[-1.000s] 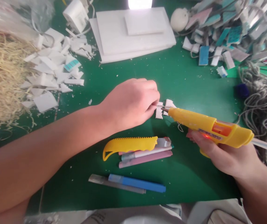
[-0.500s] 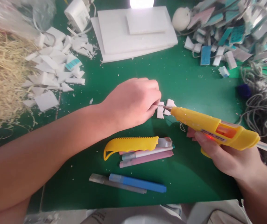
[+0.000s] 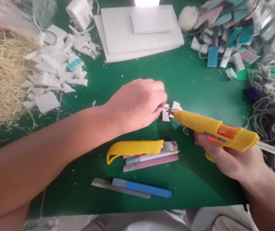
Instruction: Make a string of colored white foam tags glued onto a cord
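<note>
My right hand [image 3: 233,157] is wrapped round a yellow hot glue gun [image 3: 200,123], which has a clear glue stick [image 3: 274,150] coming out of its back. A red light glows on its side near my thumb. Its metal nozzle points left, close to the fingertips of my left hand [image 3: 142,101]. That hand is closed in a pinch, palm down; a thin pale end shows at its fingertips, too small to name. Two small white foam pieces [image 3: 165,114] lie on the green table under the nozzle. A thin loop of string [image 3: 185,130] hangs below the gun.
Nearer me lie a yellow box cutter [image 3: 137,147], pink and white markers [image 3: 152,163] and a blue marker [image 3: 142,187]. White foam sheets [image 3: 118,32] sit under a bright lamp. Foam scraps [image 3: 47,101] and straw-like shreds [image 3: 3,77] fill the left; grey yarn [image 3: 269,118] lies right.
The glue gun and my right hand have shifted slightly left, bringing the nozzle a little closer to my left fingertips. My left hand has barely moved.
</note>
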Tool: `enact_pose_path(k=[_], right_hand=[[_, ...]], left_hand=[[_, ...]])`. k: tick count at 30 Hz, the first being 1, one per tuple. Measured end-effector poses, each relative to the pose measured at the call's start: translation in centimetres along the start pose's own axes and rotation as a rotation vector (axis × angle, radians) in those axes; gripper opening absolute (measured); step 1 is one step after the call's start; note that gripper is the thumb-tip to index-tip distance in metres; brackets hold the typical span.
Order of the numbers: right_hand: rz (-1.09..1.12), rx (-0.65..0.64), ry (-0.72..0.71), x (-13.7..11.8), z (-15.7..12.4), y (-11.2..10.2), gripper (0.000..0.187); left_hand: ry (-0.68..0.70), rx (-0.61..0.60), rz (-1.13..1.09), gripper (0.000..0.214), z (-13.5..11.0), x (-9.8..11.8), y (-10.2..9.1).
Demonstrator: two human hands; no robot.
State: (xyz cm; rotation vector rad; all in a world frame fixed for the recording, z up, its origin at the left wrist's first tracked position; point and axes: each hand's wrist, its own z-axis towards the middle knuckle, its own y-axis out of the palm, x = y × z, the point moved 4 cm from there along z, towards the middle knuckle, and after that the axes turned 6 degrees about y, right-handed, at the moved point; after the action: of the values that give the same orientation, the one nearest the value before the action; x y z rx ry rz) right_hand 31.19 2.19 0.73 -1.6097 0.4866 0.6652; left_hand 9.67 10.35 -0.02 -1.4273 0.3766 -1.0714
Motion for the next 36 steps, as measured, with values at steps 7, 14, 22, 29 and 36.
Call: enact_pose_path(k=[7, 14, 22, 29, 36], right_hand=[[0.019, -0.054, 0.045, 0.1, 0.2, -0.2, 0.043], [0.0, -0.024, 0.061, -0.1, -0.2, 0.0, 0.044], [-0.009, -0.036, -0.011, 0.9, -0.1, -0.1, 0.043], [-0.021, -0.036, -0.006, 0.7, -0.1, -0.2, 0.046], [-0.02, -0.025, 0.071, 0.7, -0.4, -0.2, 0.041]], left_hand=[[0.03, 0.017, 0.003, 0.026, 0.0, 0.0, 0.0], [-0.009, -0.01, -0.001, 0.024, 0.1, 0.0, 0.0], [0.023, 0.008, 0.015, 0.026, 0.0, -0.1, 0.0], [0.006, -0.004, 0.024, 0.027, -0.1, 0.0, 0.0], [0.044, 0.02, 0.036, 0.025, -0.1, 0.2, -0.1]])
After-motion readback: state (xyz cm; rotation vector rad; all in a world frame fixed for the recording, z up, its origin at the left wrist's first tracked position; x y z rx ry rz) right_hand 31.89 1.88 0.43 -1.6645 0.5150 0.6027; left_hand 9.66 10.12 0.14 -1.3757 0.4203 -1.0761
